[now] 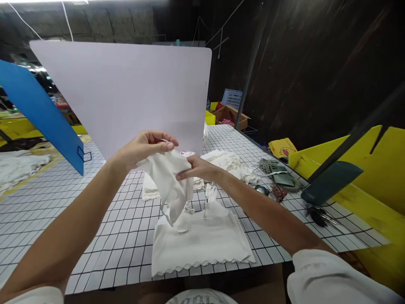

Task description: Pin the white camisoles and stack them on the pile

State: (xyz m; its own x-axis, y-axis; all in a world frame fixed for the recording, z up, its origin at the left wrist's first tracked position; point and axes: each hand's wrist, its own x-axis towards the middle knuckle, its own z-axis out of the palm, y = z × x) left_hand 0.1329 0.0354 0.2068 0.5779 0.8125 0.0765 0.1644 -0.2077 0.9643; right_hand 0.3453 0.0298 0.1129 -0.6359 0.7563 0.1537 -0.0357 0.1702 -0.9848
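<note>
A white fabric piece (172, 179) hangs in the air between my two hands, its lower end dangling in a point. My left hand (150, 145) pinches its upper edge between thumb and fingers. Gripping its right side, my right hand (200, 167) has the thumb lying on the cloth. Directly below, a stack of white strappy tops (202, 242) lies flat near the table's front edge, scalloped hems toward me. Behind the held piece, a folded white cloth stack (149, 188) is partly hidden.
A white upright board (136, 93) and a blue panel (41, 109) stand at the back and left. On the grid-patterned table (120, 236) are a white cloth heap (229, 162), a dark green case (332, 183) and keys (319, 215). Yellow panels (357, 156) border the right.
</note>
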